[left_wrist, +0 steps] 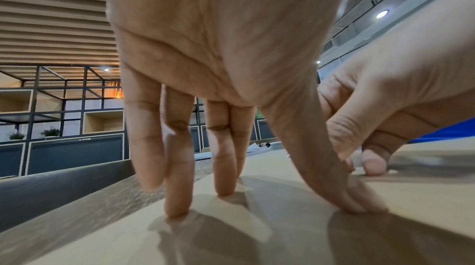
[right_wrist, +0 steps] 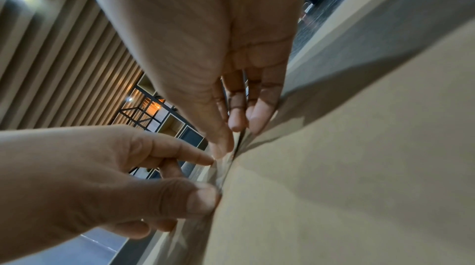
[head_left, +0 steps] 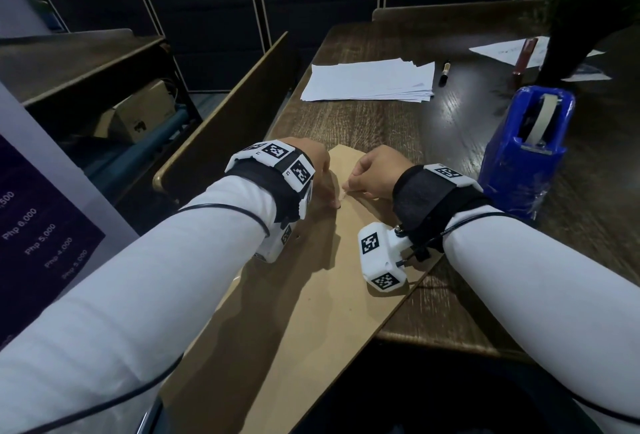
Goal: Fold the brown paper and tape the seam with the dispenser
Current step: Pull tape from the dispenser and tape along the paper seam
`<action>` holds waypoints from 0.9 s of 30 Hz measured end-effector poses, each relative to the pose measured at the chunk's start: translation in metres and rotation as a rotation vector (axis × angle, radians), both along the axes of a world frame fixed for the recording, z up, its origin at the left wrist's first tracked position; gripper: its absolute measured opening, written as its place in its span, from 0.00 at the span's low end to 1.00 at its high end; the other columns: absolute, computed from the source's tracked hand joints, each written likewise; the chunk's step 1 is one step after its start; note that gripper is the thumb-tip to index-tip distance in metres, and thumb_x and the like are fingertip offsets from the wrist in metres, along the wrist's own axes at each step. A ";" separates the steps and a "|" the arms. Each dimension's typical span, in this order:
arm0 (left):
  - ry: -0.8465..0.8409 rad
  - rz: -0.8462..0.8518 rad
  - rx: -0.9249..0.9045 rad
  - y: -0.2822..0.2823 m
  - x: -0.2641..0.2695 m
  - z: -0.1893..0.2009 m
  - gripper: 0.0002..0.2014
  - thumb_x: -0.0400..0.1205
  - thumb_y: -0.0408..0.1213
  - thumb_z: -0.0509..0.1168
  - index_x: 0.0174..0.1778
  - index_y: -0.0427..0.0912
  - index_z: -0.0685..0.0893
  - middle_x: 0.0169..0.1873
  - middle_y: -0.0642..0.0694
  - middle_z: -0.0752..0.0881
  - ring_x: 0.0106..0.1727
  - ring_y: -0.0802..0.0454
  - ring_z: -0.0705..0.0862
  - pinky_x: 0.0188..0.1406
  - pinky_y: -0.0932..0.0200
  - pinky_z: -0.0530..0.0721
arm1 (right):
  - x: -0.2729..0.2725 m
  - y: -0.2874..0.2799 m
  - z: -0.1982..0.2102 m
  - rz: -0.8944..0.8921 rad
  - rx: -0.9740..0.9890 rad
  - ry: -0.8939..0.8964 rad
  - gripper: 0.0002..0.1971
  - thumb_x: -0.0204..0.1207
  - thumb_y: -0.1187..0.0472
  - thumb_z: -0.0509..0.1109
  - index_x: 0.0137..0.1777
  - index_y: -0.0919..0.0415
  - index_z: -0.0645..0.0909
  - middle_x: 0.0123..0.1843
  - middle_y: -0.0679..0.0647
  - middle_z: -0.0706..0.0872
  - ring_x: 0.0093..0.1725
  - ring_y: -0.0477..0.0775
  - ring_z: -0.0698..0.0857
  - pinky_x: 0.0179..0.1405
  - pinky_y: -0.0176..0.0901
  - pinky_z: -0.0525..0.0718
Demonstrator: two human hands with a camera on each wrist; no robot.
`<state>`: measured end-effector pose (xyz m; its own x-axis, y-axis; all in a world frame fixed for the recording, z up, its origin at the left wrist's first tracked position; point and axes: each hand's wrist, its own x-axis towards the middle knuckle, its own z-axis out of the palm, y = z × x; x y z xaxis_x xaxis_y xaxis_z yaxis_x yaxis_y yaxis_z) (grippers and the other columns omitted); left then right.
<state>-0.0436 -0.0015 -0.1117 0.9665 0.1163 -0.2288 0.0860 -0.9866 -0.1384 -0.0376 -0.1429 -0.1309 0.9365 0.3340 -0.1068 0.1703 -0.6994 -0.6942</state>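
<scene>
The folded brown paper (head_left: 311, 312) lies lengthwise on the dark wooden table (head_left: 363, 122), with its near end past the table's front edge. My left hand (head_left: 323, 184) presses down on the paper's far part with straight fingers (left_wrist: 177, 198) and its thumb. Beside it, my right hand (head_left: 367, 177) pinches a short strip of clear tape (right_wrist: 223, 170) between thumb and fingers, low over the paper (right_wrist: 347, 168) at the seam. The left thumb (right_wrist: 203, 200) touches the strip's other end. The blue tape dispenser (head_left: 523, 156) stands to the right of my right hand, untouched.
A stack of white sheets (head_left: 370, 80) and a black marker (head_left: 444, 72) lie farther back on the table. A dark potted plant (head_left: 571, 49) and a red object (head_left: 524, 56) stand at the back right. A wooden panel (head_left: 235, 104) borders the table's left side.
</scene>
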 end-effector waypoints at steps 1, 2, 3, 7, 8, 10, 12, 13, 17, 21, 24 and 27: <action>0.000 -0.004 0.004 0.000 0.001 -0.001 0.38 0.50 0.71 0.73 0.52 0.53 0.87 0.41 0.51 0.88 0.43 0.45 0.86 0.45 0.53 0.86 | 0.000 0.000 0.000 0.000 -0.015 -0.007 0.03 0.73 0.63 0.75 0.40 0.61 0.85 0.40 0.56 0.86 0.42 0.53 0.83 0.52 0.48 0.85; 0.004 -0.008 0.005 0.001 0.002 -0.001 0.37 0.52 0.70 0.73 0.53 0.53 0.87 0.42 0.50 0.88 0.44 0.45 0.86 0.45 0.53 0.86 | 0.001 0.001 -0.001 -0.001 -0.024 -0.012 0.03 0.73 0.63 0.76 0.40 0.61 0.85 0.41 0.56 0.86 0.43 0.53 0.83 0.54 0.49 0.86; 0.009 -0.012 0.006 0.002 0.003 -0.002 0.36 0.54 0.70 0.74 0.54 0.53 0.86 0.43 0.50 0.88 0.45 0.45 0.86 0.44 0.54 0.85 | 0.001 0.001 -0.001 -0.001 -0.028 -0.014 0.04 0.73 0.62 0.76 0.40 0.61 0.85 0.41 0.56 0.86 0.44 0.53 0.83 0.55 0.50 0.86; 0.005 -0.027 -0.005 0.004 0.004 -0.004 0.35 0.57 0.68 0.75 0.55 0.52 0.86 0.44 0.49 0.88 0.46 0.45 0.86 0.40 0.57 0.82 | 0.002 0.002 -0.002 0.001 -0.037 -0.008 0.05 0.72 0.61 0.77 0.43 0.63 0.87 0.42 0.56 0.86 0.45 0.53 0.83 0.56 0.51 0.86; 0.004 -0.032 -0.005 0.004 0.004 -0.004 0.33 0.58 0.67 0.75 0.55 0.52 0.86 0.43 0.49 0.88 0.46 0.45 0.86 0.38 0.57 0.80 | 0.002 0.002 -0.002 0.002 -0.040 -0.009 0.06 0.72 0.61 0.77 0.44 0.64 0.87 0.42 0.57 0.86 0.45 0.54 0.83 0.56 0.50 0.85; 0.000 -0.037 0.003 0.004 0.004 -0.004 0.32 0.58 0.67 0.75 0.54 0.53 0.86 0.41 0.50 0.88 0.44 0.46 0.86 0.37 0.58 0.80 | 0.002 0.002 -0.002 0.004 -0.048 -0.013 0.07 0.72 0.61 0.77 0.45 0.65 0.88 0.42 0.57 0.86 0.45 0.54 0.83 0.56 0.49 0.85; 0.001 -0.039 0.010 0.004 0.004 -0.004 0.35 0.56 0.70 0.73 0.54 0.53 0.86 0.41 0.50 0.88 0.44 0.46 0.86 0.41 0.56 0.83 | 0.001 0.002 -0.002 0.014 -0.066 -0.016 0.06 0.72 0.61 0.77 0.43 0.63 0.86 0.42 0.56 0.86 0.44 0.53 0.82 0.53 0.47 0.84; 0.002 -0.038 0.011 0.003 0.004 -0.004 0.35 0.56 0.70 0.73 0.54 0.53 0.86 0.41 0.50 0.88 0.45 0.46 0.86 0.43 0.55 0.84 | 0.001 0.002 -0.002 0.018 -0.075 -0.019 0.05 0.72 0.61 0.77 0.42 0.62 0.86 0.42 0.56 0.85 0.43 0.53 0.82 0.51 0.46 0.83; 0.026 -0.056 0.012 0.000 0.004 -0.002 0.35 0.63 0.67 0.74 0.61 0.50 0.84 0.48 0.48 0.88 0.51 0.45 0.85 0.46 0.54 0.82 | 0.000 0.002 -0.001 0.021 -0.100 -0.032 0.06 0.72 0.59 0.77 0.41 0.61 0.84 0.43 0.56 0.86 0.45 0.53 0.83 0.52 0.46 0.83; 0.044 -0.067 0.012 0.000 0.003 -0.001 0.34 0.66 0.65 0.73 0.63 0.48 0.83 0.51 0.48 0.88 0.54 0.45 0.84 0.46 0.55 0.80 | -0.001 0.003 0.000 0.040 -0.160 -0.059 0.09 0.73 0.59 0.77 0.36 0.60 0.82 0.46 0.57 0.87 0.50 0.55 0.84 0.54 0.46 0.82; 0.004 -0.093 0.017 0.003 0.001 -0.002 0.29 0.67 0.63 0.73 0.59 0.49 0.85 0.47 0.49 0.89 0.49 0.45 0.86 0.39 0.57 0.79 | 0.000 0.005 0.000 0.055 -0.211 -0.069 0.16 0.73 0.58 0.77 0.29 0.57 0.74 0.45 0.56 0.84 0.51 0.56 0.83 0.56 0.46 0.81; 0.022 -0.099 0.037 0.003 0.000 0.001 0.30 0.68 0.63 0.73 0.62 0.50 0.84 0.51 0.49 0.89 0.52 0.45 0.86 0.36 0.57 0.74 | 0.004 0.003 0.000 0.031 -0.191 -0.061 0.19 0.70 0.58 0.79 0.31 0.56 0.69 0.45 0.57 0.84 0.50 0.57 0.83 0.56 0.50 0.82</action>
